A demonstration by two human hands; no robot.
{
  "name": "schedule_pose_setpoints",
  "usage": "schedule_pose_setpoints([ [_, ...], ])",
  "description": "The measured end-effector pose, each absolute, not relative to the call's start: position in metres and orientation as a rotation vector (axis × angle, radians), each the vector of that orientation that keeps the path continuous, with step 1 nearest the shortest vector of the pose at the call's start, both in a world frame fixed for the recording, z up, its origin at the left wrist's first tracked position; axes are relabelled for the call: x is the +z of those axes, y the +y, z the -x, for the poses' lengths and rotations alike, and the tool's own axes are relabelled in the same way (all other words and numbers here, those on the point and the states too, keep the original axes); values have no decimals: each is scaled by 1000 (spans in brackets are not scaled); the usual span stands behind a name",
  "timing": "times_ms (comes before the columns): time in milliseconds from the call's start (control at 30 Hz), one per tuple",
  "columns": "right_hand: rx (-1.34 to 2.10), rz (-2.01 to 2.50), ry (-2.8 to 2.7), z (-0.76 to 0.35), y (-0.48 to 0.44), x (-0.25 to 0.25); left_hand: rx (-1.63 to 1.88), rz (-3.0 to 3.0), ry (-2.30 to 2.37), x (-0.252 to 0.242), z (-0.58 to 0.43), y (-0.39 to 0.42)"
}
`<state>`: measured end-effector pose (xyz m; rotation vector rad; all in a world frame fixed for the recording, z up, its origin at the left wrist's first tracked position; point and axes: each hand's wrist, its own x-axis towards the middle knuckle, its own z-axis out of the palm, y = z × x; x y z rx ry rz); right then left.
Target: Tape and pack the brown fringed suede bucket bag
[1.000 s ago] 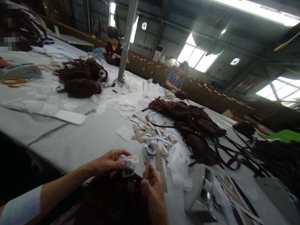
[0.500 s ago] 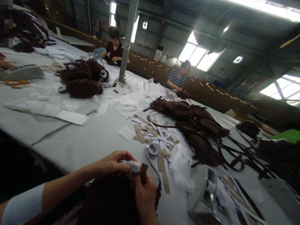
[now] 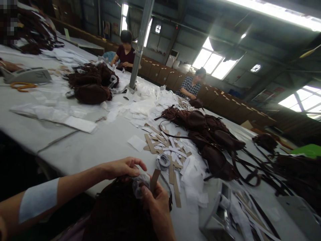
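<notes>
Brown strip poked up, pinched in right hand by near edge of worktop; probably light, bendy, best held low; left hand's grip unclear.

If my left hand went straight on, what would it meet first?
Likely the brown strip in your right hand; depth is unclear, so your left hand might miss it and meet the grey coil.

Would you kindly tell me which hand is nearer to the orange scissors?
Left. The left hand is nearer, with the scissors lying beyond it and far to its left; the right hand, holding a brown strip, is farther off to the right.
</notes>
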<state>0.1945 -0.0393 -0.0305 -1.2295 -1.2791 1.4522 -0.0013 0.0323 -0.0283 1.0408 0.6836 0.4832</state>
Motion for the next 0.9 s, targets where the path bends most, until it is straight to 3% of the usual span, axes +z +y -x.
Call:
schedule_pose_setpoints([
  [167, 1178, 1414, -1427, -200, -38, -28, 442, -1148, 652, -18, 2, 31],
  [333, 577, 1269, -1934, -210, -22, 13, 317, -1359, 725, 16, 1, 47],
  [467, 302, 1194, -2124, -217, -5, 47, 279, -1400, 566, 37, -10, 51],
  [767, 976, 1441, -1467, -264, 13, 53, 460, -1117, 489, 19, -5, 44],
  [900, 1070, 1376, -1650, -249, 6, 50, 348, -1172, 468, 22, -5, 43],
])
